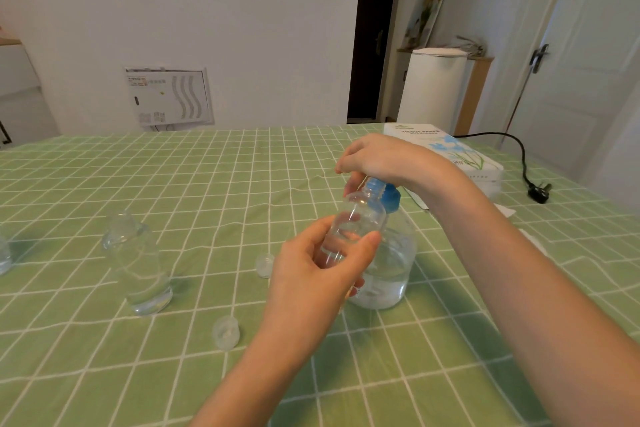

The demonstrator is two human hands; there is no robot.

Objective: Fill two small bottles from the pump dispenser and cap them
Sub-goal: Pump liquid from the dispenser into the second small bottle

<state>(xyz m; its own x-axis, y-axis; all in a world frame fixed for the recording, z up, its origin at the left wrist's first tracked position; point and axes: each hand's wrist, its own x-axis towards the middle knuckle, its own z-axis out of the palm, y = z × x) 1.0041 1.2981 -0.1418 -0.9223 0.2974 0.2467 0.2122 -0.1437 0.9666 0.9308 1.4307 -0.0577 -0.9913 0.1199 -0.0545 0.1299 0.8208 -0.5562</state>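
My left hand [311, 274] grips a small clear bottle [360, 218], uncapped and tilted, its mouth up against the blue pump head. My right hand [377, 158] rests on top of the pump dispenser [391, 263], a clear bottle holding clear liquid with a blue collar [391, 198]. A second clear bottle [142, 263] stands uncapped at the left. Two clear caps lie on the cloth: one cap [265, 265] beside my left hand, the other cap [225, 332] nearer the front.
A green checked tablecloth [173, 184] covers the table. A tissue paper box [450, 156] lies behind my right wrist. A black power plug and cable [538, 192] rest at the right edge. Part of another clear container [4, 258] shows at the far left.
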